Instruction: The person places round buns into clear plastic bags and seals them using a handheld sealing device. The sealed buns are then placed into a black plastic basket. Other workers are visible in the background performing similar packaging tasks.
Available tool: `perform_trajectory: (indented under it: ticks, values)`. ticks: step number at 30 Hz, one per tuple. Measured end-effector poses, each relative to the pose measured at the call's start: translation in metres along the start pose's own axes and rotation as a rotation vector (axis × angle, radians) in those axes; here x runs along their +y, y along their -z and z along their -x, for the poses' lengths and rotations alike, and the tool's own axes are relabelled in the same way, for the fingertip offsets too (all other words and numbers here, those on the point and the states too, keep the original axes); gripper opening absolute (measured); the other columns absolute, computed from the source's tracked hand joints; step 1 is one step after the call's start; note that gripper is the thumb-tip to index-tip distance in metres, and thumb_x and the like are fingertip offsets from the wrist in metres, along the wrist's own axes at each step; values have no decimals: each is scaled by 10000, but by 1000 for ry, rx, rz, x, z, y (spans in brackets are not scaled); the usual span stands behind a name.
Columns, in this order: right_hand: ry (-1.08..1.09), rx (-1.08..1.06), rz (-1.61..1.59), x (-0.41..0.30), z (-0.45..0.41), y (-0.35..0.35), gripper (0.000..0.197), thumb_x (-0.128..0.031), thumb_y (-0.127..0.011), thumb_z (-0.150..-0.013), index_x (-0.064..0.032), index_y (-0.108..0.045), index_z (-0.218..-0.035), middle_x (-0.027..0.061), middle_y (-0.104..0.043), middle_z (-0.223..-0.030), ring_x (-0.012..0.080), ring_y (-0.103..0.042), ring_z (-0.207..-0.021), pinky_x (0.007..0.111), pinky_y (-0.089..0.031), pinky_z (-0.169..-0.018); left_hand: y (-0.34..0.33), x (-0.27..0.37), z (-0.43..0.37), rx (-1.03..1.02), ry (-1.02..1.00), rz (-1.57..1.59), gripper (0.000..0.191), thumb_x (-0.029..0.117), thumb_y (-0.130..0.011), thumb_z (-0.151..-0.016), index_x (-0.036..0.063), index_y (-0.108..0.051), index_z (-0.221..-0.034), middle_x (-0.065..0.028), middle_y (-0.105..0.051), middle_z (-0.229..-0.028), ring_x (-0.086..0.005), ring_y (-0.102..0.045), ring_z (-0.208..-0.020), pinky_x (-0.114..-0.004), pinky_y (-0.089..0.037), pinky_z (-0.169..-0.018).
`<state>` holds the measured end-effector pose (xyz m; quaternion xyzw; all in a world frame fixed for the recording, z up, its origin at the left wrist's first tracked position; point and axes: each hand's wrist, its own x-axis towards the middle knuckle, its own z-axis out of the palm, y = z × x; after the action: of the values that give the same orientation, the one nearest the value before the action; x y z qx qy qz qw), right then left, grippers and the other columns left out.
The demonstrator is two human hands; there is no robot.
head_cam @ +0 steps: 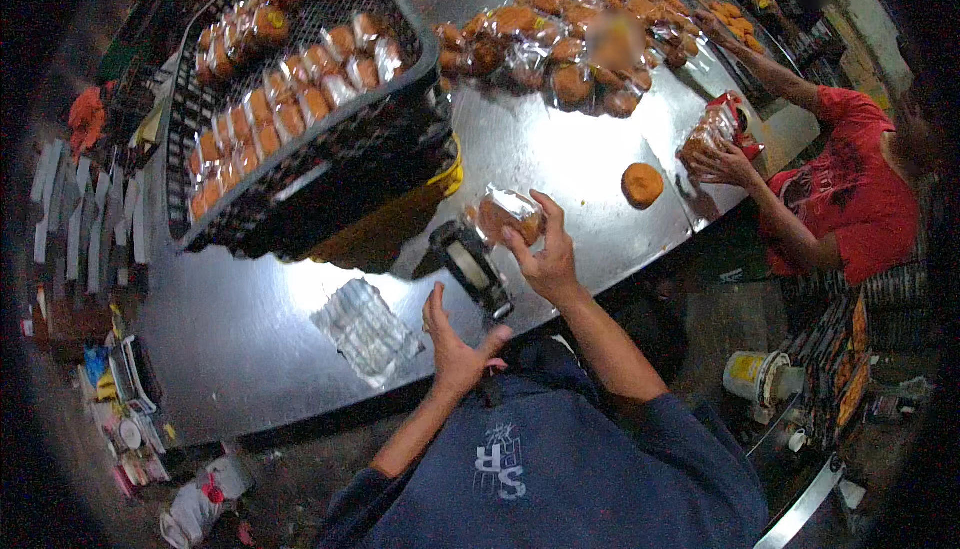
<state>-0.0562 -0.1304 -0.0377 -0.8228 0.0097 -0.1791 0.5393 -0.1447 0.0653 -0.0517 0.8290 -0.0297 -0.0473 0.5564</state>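
Observation:
In my right hand [551,264] is a round brown bun in clear plastic wrap [510,217], gripped between thumb and fingers. Just below the bun, a black tape dispenser [469,264] with a pale roll stands on the metal table [232,354]. My left hand [456,357] is raised near the table's front edge, its thumb and fingers apart, holding nothing that I can see. Left of that hand, a flat pile of shiny clear plastic, apparently bags [367,331], lies on the metal. A single unwrapped bun [642,186] rests to the right of my right hand.
A black plastic crate [300,162] holding rows of wrapped buns rises at the left, above something yellow [450,170]. Many bagged buns [574,83] are heaped at the back. At the right, a co-worker in a red shirt [847,181] handles a bagged bun [705,144].

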Motion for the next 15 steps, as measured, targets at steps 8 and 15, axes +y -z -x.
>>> perform_trajectory:
  ticks: [8, 15]
  values:
    - [51, -368, 211, 99, -34, -37, 585, -349, -733, -852, -3, -532, -1278, 200, -601, -1207, 362, -587, -1111, 427, -496, -900, -44, -71, -35, 17, 0, -313, 1432, 428, -920, -590, -1, 58, -1544, -296, -30, -1597, -455, -84, -1478, -535, -158, -1180]
    - [-466, 314, 607, 180, -243, 30, 827, -531, -745, -794, 84, -465, -1271, 301, -552, -1229, 438, -539, -1142, 479, -439, -987, -8, -47, -46, -43, -70, -448, 1498, 712, -814, -550, -25, 36, -1540, -303, -40, -1589, -457, -101, -1469, -554, -170, -1166]
